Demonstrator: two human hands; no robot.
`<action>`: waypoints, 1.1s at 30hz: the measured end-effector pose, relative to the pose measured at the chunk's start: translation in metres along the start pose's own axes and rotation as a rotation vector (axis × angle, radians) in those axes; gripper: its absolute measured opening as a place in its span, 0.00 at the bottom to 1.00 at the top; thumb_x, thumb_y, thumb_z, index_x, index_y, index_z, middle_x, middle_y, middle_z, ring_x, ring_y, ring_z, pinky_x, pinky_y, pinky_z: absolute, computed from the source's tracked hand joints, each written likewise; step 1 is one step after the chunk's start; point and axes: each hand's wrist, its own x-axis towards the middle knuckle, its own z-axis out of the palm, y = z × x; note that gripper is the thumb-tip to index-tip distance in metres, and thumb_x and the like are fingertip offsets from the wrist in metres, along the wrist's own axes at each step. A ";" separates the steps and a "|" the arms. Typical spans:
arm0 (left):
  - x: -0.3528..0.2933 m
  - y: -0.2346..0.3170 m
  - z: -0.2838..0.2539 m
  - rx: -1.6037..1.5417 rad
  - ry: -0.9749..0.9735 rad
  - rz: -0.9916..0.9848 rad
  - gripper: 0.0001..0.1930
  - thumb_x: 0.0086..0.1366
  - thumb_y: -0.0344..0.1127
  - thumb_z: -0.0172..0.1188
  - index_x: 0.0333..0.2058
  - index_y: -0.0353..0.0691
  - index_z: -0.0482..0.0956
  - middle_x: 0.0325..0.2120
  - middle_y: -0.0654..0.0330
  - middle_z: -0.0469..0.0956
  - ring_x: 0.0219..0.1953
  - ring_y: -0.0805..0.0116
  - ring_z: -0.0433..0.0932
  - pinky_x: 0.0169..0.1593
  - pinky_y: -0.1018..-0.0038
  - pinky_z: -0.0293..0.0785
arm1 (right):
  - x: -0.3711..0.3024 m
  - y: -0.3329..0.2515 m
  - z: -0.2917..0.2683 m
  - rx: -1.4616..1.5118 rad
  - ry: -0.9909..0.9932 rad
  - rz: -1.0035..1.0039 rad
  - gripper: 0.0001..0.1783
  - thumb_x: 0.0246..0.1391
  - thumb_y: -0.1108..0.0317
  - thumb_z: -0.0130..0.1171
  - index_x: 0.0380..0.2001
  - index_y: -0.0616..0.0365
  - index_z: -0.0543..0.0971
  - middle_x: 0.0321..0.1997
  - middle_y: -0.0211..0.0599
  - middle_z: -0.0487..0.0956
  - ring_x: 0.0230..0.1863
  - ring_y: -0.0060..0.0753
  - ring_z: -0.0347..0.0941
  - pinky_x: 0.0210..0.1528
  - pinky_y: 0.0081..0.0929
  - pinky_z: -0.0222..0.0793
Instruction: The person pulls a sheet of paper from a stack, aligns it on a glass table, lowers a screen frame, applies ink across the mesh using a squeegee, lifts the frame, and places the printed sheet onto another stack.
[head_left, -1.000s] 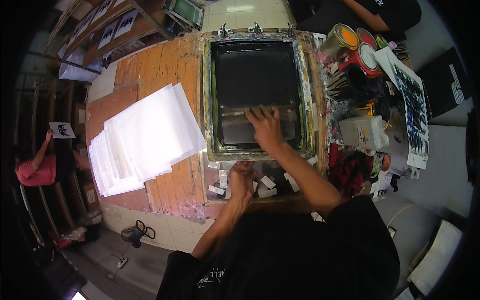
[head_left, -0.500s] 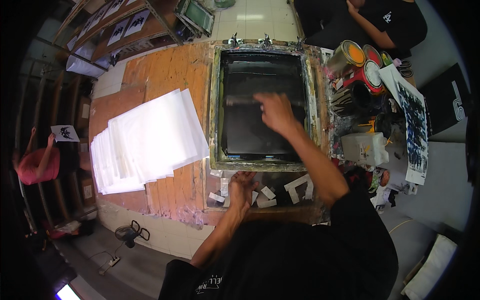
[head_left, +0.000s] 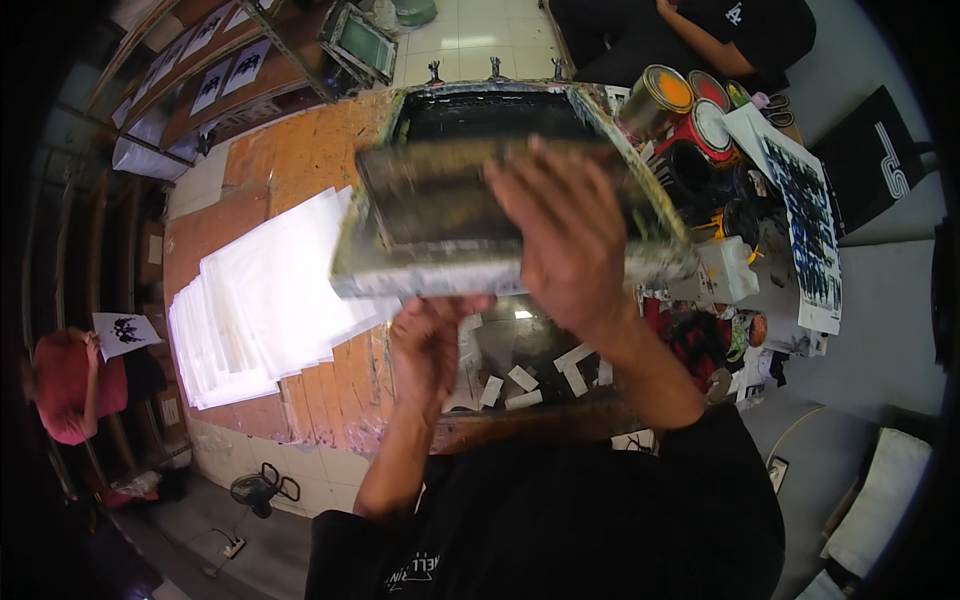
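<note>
A screen printing frame (head_left: 345, 272) with dark ink is tilted, its near side raised off the table and its far side at the hinge clamps (head_left: 495, 68). Under the near rim, my left hand (head_left: 425, 350) has its fingers curled against the frame. My right hand (head_left: 570, 235) grips a wide, ink-stained squeegee (head_left: 430, 200), which lies crosswise above the near part of the screen; motion blurs it. Below the raised rim, several short pale strips (head_left: 522, 378) lie on a dark, shiny base (head_left: 510, 340). The frame hides the rest of that base.
Left of the frame lies a fanned stack of white sheets (head_left: 270, 290) on the wooden table (head_left: 300, 150). On the right stand ink cans (head_left: 667, 88), a white jug (head_left: 728, 270) and a smeared sheet (head_left: 800, 215). A person in pink (head_left: 70, 380) holds a print at far left; another sits beyond the cans.
The frame's near side has come up, with my left hand rising beneath it. My right hand and the squeegee have come nearer to me, and the squeegee now shows its broad face.
</note>
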 end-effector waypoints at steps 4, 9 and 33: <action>0.085 -0.001 -0.049 0.846 0.370 0.019 0.16 0.69 0.40 0.55 0.45 0.31 0.81 0.40 0.43 0.83 0.44 0.50 0.83 0.53 0.58 0.75 | 0.073 0.028 -0.013 0.128 -0.052 0.044 0.24 0.55 0.76 0.57 0.57 0.59 0.79 0.54 0.45 0.81 0.58 0.49 0.77 0.62 0.41 0.66; 0.128 -0.041 -0.129 1.713 0.551 -0.053 0.16 0.68 0.42 0.63 0.42 0.32 0.82 0.38 0.48 0.83 0.38 0.58 0.83 0.45 0.60 0.75 | 0.161 0.017 -0.051 0.330 -0.254 0.448 0.18 0.51 0.81 0.51 0.45 0.66 0.82 0.30 0.56 0.82 0.32 0.50 0.81 0.42 0.44 0.77; 0.099 0.226 -0.294 1.105 0.694 -0.118 0.16 0.64 0.44 0.69 0.39 0.35 0.82 0.33 0.58 0.81 0.34 0.69 0.77 0.39 0.72 0.75 | 0.210 0.146 0.004 0.377 -0.237 0.179 0.28 0.60 0.69 0.62 0.63 0.59 0.75 0.61 0.43 0.78 0.63 0.35 0.72 0.67 0.31 0.61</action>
